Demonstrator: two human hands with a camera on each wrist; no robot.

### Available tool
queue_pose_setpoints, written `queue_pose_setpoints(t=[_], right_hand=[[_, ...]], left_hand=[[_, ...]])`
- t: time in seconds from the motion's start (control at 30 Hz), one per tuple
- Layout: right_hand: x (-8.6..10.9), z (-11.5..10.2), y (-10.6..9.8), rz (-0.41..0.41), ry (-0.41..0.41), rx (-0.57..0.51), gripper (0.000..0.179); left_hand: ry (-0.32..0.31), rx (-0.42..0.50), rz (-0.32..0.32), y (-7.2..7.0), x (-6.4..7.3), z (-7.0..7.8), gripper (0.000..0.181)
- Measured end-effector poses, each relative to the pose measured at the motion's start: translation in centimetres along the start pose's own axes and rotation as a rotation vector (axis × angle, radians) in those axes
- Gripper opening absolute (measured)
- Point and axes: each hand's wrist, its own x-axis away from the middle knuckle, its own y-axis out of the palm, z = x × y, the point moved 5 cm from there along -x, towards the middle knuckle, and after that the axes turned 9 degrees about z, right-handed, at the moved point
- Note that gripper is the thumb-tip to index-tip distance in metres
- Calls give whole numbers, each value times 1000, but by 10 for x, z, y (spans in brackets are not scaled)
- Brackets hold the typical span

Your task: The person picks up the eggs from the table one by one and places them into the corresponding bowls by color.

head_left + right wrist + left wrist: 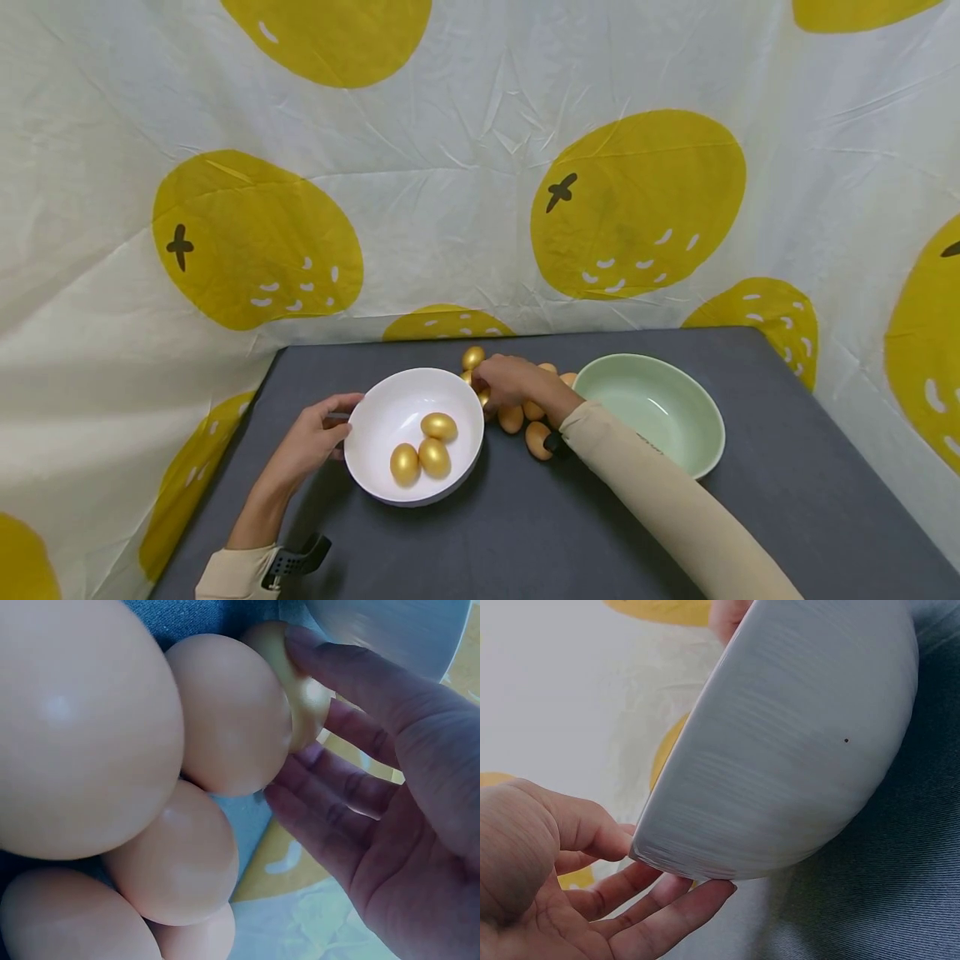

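In the head view, my left hand (306,440) is at the left side of a white bowl (372,417) with three golden eggs (439,427) inside. The left wrist view shows the thumb on the bowl's rim and the fingers under its wall, pinching it. To the right of that bowl, my right hand (513,382) reaches down into a group of eggs. Its thumb and fingers curl round a golden egg (307,697) in the right wrist view. Brown eggs (229,712) lie close beside that egg. Another golden egg (472,357) sits just behind the hand.
A pale green bowl (701,408) stands on the right, partly behind my right sleeve. Several brown eggs (537,440) lie between the two bowls on the dark tablecloth (780,500). Behind the table hangs a white cloth (450,242) with yellow fruit prints.
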Motion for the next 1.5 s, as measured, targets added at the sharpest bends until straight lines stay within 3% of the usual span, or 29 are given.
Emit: queue_pose_setpoints(t=[0.33,0.77,1.5], right_hand=[[3,-1,-11,33,-36,8,27],[10,-1,-24,130,-172,-50,32],[20,4,-36,158,-127,-239,40]], left_hand=[[5,-1,2,0,0,0,47],[9,8,1,1,3,-2,48],[31,5,7,3,3,-4,47]])
